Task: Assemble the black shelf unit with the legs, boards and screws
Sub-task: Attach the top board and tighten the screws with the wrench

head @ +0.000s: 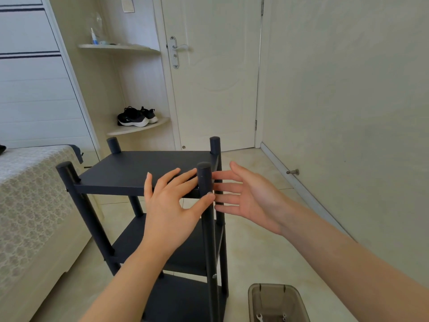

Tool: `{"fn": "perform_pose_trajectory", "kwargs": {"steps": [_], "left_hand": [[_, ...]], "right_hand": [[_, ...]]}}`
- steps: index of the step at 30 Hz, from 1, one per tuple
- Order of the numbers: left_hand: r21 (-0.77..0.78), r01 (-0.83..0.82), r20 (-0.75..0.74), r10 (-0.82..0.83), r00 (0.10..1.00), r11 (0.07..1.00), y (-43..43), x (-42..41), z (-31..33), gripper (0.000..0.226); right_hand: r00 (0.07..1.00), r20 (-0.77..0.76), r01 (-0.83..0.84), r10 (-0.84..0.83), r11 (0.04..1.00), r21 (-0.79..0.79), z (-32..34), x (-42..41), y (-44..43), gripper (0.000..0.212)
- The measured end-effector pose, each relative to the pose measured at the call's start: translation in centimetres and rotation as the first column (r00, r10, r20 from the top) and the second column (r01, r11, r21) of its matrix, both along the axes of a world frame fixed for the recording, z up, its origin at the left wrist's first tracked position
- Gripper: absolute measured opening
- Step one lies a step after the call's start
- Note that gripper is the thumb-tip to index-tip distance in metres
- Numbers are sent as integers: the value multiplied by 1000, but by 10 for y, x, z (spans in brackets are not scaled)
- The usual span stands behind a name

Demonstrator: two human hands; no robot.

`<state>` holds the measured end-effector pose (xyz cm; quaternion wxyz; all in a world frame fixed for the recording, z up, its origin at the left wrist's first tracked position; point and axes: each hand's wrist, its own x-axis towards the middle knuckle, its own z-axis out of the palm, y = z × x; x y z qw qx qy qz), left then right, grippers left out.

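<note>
The black shelf unit [130,173] stands upright on the tiled floor, with three boards between four round legs. My left hand [171,205] lies over the near right corner of the top board, fingers straight, its thumb against the near right leg [205,180]. My right hand [246,196] is spread flat just right of that leg, palm facing left, its fingertips level with the leg and the board's right edge. Neither hand holds anything. A silver screw head [214,276] shows low on the near right leg.
A bed with a patterned cover [30,205] stands close on the left of the shelf unit. A translucent grey bin [276,303] with a small wrench and bits sits on the floor at the lower right. A closed door [216,77] and a wall lie behind and to the right.
</note>
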<state>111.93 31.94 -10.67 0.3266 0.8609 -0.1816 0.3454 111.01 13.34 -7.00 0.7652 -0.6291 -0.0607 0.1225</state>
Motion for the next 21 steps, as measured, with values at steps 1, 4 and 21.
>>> {"fn": "perform_pose_trajectory", "kwargs": {"steps": [1,4,21], "left_hand": [[0,1,5,-1,1000,1000,0,-1,-1,64],[11,-7,19,7,1000,1000,-3,-2,-3,62],[64,-29,42,27,999,998,-4,-6,-7,54]], "right_hand": [[1000,7,13,-13,1000,-10,-1,-1,-3,43],[998,30,56,-55,998,-41,-8,-2,-15,34],[988,-64,65,-143,750,-658,-105,7,-85,12]]}}
